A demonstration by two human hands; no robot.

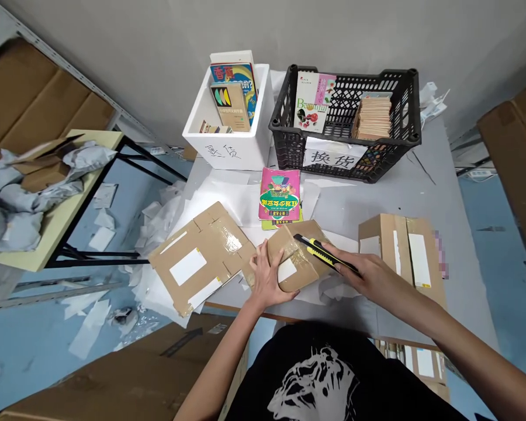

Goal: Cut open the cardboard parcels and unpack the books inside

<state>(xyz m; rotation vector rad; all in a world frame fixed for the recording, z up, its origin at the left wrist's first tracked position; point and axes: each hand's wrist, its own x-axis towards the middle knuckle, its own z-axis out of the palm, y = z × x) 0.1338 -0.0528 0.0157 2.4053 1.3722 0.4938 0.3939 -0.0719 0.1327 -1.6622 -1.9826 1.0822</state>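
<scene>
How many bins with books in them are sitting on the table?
2: a white box holding books at the back of the table, and a black plastic crate just to its right.

Parcel [300,275] — matt, rough cardboard; utility knife [319,252] — glossy plastic.

The slim utility knife [319,251] was bright yellow with black edges, and the brown cardboard parcel [304,275] beside it carried glossy clear tape and a white label. The rectangular pink paperback [279,194] had a green cover design. Farther off stood a black plastic lattice crate [284,134] and a white foam box [228,149]. The black T-shirt [311,380] bore a white print.
</scene>
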